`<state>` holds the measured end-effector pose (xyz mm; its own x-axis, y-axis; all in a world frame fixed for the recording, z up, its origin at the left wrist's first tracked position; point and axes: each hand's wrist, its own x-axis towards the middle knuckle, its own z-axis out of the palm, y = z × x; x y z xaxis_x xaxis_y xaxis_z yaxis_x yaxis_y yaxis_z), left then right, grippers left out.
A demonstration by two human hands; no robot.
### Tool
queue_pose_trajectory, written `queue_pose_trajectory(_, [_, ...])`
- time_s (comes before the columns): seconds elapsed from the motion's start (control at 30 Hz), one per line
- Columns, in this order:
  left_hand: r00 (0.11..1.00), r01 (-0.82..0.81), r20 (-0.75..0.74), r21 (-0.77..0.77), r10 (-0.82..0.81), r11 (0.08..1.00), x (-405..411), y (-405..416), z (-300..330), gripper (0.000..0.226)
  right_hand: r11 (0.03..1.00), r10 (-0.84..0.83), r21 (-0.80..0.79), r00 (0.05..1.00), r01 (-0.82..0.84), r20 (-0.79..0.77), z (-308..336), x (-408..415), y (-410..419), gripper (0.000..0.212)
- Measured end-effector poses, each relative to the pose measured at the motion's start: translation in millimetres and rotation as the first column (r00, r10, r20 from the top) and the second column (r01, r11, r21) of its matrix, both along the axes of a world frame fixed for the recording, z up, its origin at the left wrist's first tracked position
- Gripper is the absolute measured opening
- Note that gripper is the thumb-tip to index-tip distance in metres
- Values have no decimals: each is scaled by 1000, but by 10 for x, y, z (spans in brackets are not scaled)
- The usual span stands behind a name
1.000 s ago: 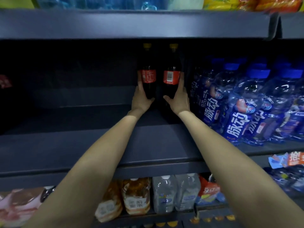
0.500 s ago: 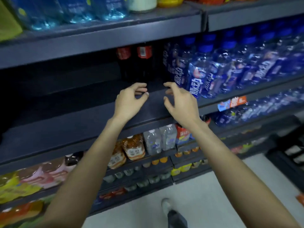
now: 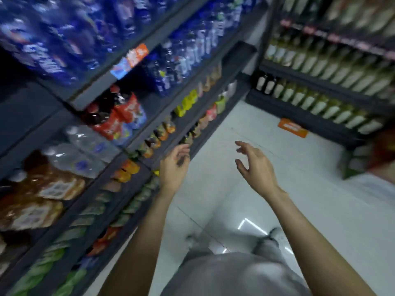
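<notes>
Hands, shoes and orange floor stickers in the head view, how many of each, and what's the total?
Hands: 2, left hand and right hand, both holding nothing
Shoes: 2, left shoe and right shoe, both blurred
Orange floor sticker: 1
Total: 5

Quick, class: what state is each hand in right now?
Left hand: open, fingers loosely curled, holding nothing.
Right hand: open, fingers spread, holding nothing.
</notes>
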<state>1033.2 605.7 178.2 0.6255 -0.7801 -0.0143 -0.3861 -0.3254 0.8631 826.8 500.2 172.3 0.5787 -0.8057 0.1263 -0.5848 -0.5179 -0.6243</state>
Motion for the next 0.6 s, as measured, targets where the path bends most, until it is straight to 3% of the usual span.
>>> queue_pose_trajectory(0.1, [983, 169, -112, 222, -146, 960, -718, -522, -538, 26, 983, -107, 131, 982, 128, -158, -259, -1123, -437, 45])
queue_pose_trajectory(0.23, [945, 305, -241, 392, -224, 868, -1864, -1260, -879, 25, 926, -223, 228, 923, 301, -315, -438, -2654, -1042, 40])
queue_pose_trajectory(0.4, [892, 439, -300, 393, -339, 808, -3176, -2451, -994, 25, 831, -367, 248, 825, 498, -429, -519, -4191, -1744, 33])
queue_pose_trajectory(0.6, [751, 660, -314, 368, -581, 655, -4543, -4065, -1042, 26, 639, -617, 253, 681, 726, -395, -636, -5529, -2647, 28])
